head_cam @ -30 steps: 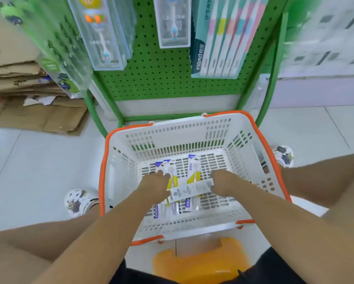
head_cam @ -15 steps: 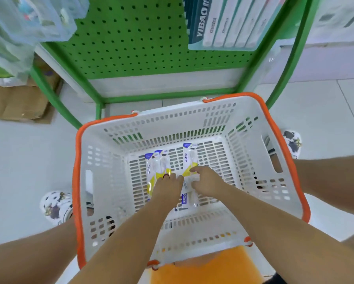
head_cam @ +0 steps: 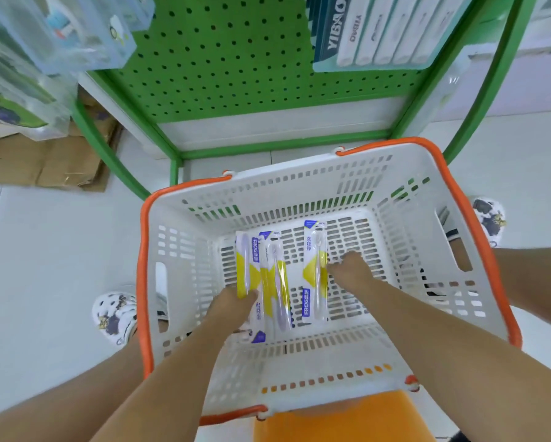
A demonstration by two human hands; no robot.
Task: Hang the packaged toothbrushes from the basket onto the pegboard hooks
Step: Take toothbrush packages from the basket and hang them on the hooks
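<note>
Left hand (head_cam: 232, 306) gripping glossy yellow-and-white toothbrush packs (head_cam: 261, 282); right hand (head_cam: 350, 269) curled against a flat third pack (head_cam: 315, 272). All inside slotted white plastic basket (head_cam: 178, 269). Fingertips hidden; right hand's hold unclear.

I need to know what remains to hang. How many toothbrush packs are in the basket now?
3 visible. Two overlap at the left of the basket floor: the left pack, gripped by the left hand, and the middle pack. The right pack lies apart, beside the right hand. More may hide beneath.

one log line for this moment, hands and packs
stage: picking | left hand: holds left packs | right hand: touches right pack | basket: on floor
</note>
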